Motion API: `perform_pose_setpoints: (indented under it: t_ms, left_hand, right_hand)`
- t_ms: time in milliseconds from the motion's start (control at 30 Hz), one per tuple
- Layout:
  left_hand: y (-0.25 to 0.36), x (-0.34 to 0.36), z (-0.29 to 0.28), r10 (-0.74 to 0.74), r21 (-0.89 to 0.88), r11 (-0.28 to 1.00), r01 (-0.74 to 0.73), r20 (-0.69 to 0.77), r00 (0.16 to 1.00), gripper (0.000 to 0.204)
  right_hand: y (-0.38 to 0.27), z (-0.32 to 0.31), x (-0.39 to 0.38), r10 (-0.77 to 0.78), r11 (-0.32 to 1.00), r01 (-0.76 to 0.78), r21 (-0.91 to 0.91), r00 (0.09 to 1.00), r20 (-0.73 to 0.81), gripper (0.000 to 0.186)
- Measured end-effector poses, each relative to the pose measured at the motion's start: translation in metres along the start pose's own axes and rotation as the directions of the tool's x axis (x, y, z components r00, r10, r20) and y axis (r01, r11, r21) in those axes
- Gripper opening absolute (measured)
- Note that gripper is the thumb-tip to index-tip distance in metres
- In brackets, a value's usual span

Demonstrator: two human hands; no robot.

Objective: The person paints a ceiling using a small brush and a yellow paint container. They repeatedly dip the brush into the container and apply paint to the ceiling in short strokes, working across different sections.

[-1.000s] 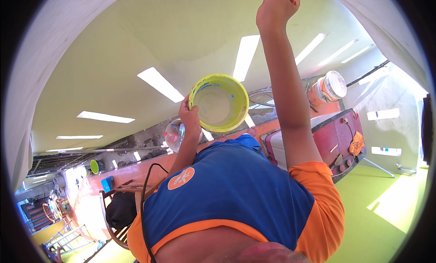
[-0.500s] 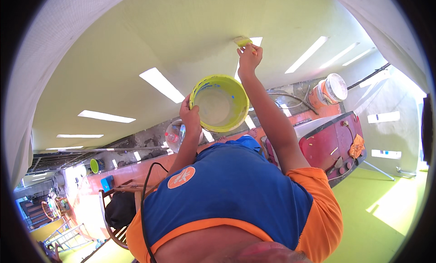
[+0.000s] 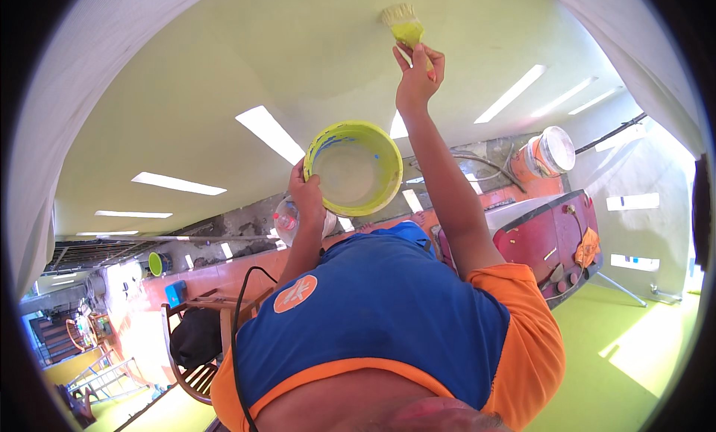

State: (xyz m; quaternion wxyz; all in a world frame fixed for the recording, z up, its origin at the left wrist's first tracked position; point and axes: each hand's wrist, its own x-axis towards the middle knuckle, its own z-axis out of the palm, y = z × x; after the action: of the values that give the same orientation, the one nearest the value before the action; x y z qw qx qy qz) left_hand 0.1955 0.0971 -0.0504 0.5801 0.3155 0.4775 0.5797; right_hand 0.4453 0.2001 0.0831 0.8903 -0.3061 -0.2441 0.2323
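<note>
A yellow-green bucket [image 3: 393, 180] with pale paint [image 3: 344, 172] inside tilts toward me, its left rim gripped by my left hand [image 3: 304, 193]. Blue smears mark the inner wall of the bucket. Higher up, my right hand [image 3: 419, 80] is closed on the handle of a wide paintbrush [image 3: 407, 30], whose bristles are coated with pale paint and point upward. The bristles are at the pale green wall [image 3: 224, 66]; whether they touch it I cannot tell. Bright strips of light cross the wall.
At the right stand a paint-stained lidded bucket [image 3: 550, 152] and a dark red table [image 3: 537, 238] bearing an orange cloth [image 3: 588, 247]. Behind my left arm are a clear plastic container [image 3: 287, 219] and a wooden chair [image 3: 175, 342]. A hose [image 3: 485, 160] lies by the wall's base.
My right hand has moved up the wall with the paintbrush, and the bristles now show more fully. The bucket in my left hand has shifted slightly left.
</note>
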Motion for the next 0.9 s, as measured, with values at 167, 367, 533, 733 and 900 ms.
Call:
perform_pose_setpoints:
  t_ms: [167,367,533,733,900]
  left_hand:
    - [0.004,0.001,-0.017,0.054,0.059,0.997,-0.05,-0.069,0.996,0.056]
    - [0.007,-0.002,-0.021,0.068,0.071,0.995,-0.063,-0.064,0.996,0.056]
    - [0.005,-0.009,-0.013,0.021,0.092,0.996,-0.015,-0.059,0.998,0.058]
    - [0.001,-0.011,-0.006,-0.023,0.018,1.0,0.023,-0.019,1.0,0.054]
    - [0.002,-0.011,-0.001,-0.01,0.031,0.999,0.01,-0.011,1.0,0.054]
  right_hand:
    - [0.079,-0.082,-0.044,0.111,0.985,-0.133,-0.11,0.975,-0.192,0.013]
    - [0.1,-0.107,-0.052,0.269,0.913,-0.378,-0.156,0.842,-0.468,0.022]
    - [0.035,-0.042,-0.019,0.115,0.989,-0.129,-0.07,0.978,-0.173,0.019]
    - [0.003,-0.045,0.008,0.002,1.0,-0.002,-0.004,0.998,-0.058,0.016]
    - [0.058,-0.103,-0.01,0.074,0.989,-0.103,-0.111,0.969,-0.235,0.014]
